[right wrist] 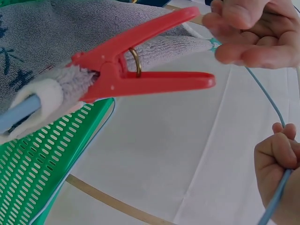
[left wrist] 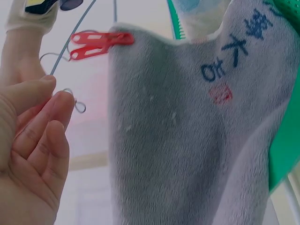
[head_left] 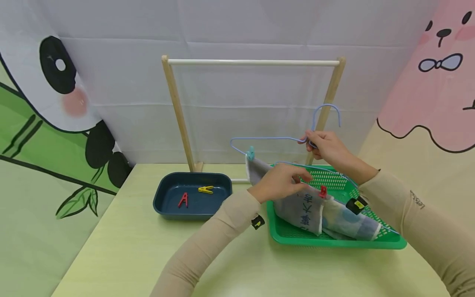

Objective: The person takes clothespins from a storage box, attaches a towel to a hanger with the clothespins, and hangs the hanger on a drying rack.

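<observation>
My right hand (head_left: 328,145) grips a blue wire hanger (head_left: 271,138) just below its hook. A grey towel (head_left: 297,212) with dark blue characters hangs along the hanger's lower bar. One corner is held by a teal clothespin (head_left: 250,153), the other by a red clothespin (right wrist: 154,84), whose jaws bite towel and bar together. My left hand (head_left: 283,181) hovers in front of the towel, between the two pins. In the left wrist view its fingers are loosely bent with nothing between them. The towel's lower part drops into the green basket (head_left: 276,235).
Inside the basket are a patterned cloth (head_left: 352,222) and a second blue hanger. A dark blue tray (head_left: 161,210) to the left holds a red clothespin (head_left: 183,200) and a yellow clothespin (head_left: 205,189). Behind stands a wooden rack with a white rail (head_left: 252,62).
</observation>
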`<state>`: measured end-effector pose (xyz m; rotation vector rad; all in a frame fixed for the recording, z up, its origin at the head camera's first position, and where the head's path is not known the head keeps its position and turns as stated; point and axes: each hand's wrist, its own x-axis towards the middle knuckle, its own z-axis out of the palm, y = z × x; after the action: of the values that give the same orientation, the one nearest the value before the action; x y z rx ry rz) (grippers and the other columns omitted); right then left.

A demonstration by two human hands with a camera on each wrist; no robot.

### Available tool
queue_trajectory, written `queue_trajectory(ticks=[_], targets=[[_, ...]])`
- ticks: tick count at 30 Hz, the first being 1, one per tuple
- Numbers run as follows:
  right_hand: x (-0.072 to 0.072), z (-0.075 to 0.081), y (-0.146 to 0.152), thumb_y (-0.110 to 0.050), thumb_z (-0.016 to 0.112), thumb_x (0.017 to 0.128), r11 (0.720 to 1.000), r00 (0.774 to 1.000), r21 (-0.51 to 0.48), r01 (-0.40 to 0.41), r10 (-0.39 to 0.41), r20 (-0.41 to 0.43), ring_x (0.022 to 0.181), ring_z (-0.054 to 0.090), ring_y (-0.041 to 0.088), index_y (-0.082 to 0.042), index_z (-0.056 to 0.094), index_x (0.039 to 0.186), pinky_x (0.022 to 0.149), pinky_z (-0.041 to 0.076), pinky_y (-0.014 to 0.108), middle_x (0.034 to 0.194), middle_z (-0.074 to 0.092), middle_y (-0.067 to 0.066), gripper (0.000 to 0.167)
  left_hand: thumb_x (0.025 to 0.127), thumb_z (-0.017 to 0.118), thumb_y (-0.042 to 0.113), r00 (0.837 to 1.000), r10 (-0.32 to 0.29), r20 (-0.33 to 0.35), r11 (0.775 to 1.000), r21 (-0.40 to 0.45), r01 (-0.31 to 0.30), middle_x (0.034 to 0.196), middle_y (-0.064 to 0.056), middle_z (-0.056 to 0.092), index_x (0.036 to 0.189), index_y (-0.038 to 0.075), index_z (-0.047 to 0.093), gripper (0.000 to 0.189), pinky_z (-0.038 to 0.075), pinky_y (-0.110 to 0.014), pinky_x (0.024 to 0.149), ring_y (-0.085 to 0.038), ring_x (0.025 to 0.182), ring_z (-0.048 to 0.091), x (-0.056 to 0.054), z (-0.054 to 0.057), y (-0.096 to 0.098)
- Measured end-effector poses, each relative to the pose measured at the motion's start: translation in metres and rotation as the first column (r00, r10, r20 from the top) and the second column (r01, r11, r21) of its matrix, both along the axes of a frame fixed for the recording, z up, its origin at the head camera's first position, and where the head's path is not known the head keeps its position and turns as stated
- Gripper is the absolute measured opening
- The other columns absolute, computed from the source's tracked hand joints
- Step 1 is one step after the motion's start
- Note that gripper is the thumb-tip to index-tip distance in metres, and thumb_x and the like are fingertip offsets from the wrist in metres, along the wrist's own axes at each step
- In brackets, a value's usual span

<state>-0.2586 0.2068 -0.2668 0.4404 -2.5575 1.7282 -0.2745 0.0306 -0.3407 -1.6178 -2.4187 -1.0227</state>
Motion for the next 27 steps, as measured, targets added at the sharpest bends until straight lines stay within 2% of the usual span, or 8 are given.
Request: queue_trajectory(ticks=[5,9,13,16,23,27], targets=[[0.0,0.0,0.0,-0.033,0.037,0.103,1.0,1.0,0.028,0.013,-0.013,0.0,0.046,0.028,0.012,0.002,0.062,0.1,0.05,0.031,0.025,0.071,0.049,0.001,0.043,0.092,0.064,0.017,0.999,0.044,-0.016,0.998,0.047,-0.043,0.098,0.003,0.069,0.103,0.012,0.07,0.014,0.046,-0.014,0.072,-0.002,0.081,0.061,-0.005,0.005,-0.013],[-0.002,0.0,-0.001,-0.034,0.039,0.103,0.999,1.0,0.035,0.012,-0.012,-0.012,0.046,0.029,0.011,0.003,0.063,0.099,0.05,0.031,0.025,0.07,0.05,0.001,0.044,0.093,0.062,0.017,0.995,0.099,-0.025,0.988,0.123,-0.095,0.092,0.003,0.07,0.1,0.012,0.071,0.013,0.046,-0.016,0.069,-0.002,0.079,0.06,-0.011,0.009,-0.024],[-0.004,-0.001,0.0,-0.034,0.038,0.103,0.997,0.999,0.076,0.015,-0.012,-0.048,0.046,0.029,0.012,0.003,0.063,0.098,0.049,0.031,0.027,0.07,0.051,0.002,0.045,0.095,0.059,0.019,0.989,0.149,-0.001,0.963,0.227,-0.145,0.089,0.003,0.069,0.098,0.013,0.072,0.015,0.046,-0.018,0.061,-0.004,0.074,0.059,-0.017,0.015,-0.035],[-0.005,-0.001,0.003,-0.033,0.038,0.103,0.994,0.997,0.102,0.027,-0.019,-0.071,0.046,0.029,0.013,0.003,0.063,0.098,0.05,0.03,0.028,0.071,0.051,0.002,0.045,0.096,0.057,0.02,0.983,0.184,0.022,0.945,0.272,-0.183,0.091,0.002,0.069,0.099,0.013,0.072,0.017,0.045,-0.02,0.057,-0.006,0.072,0.058,-0.02,0.022,-0.043],[-0.005,-0.001,0.003,-0.031,0.038,0.103,0.991,0.996,0.127,0.047,-0.036,-0.086,0.047,0.03,0.014,0.004,0.063,0.099,0.051,0.03,0.029,0.072,0.052,0.003,0.044,0.097,0.056,0.019,0.968,0.251,0.009,0.908,0.345,-0.239,0.088,0.002,0.068,0.098,0.01,0.072,0.019,0.043,-0.023,0.056,-0.008,0.069,0.055,-0.031,0.033,-0.059],[-0.005,0.0,0.004,-0.031,0.037,0.104,0.985,0.994,0.161,0.056,-0.041,-0.098,0.049,0.032,0.015,0.005,0.063,0.101,0.053,0.031,0.029,0.072,0.052,0.003,0.044,0.095,0.058,0.015,0.955,0.297,-0.012,0.885,0.378,-0.271,0.087,0.001,0.067,0.097,0.008,0.072,0.016,0.044,-0.026,0.062,-0.009,0.076,0.057,-0.037,0.035,-0.068]])
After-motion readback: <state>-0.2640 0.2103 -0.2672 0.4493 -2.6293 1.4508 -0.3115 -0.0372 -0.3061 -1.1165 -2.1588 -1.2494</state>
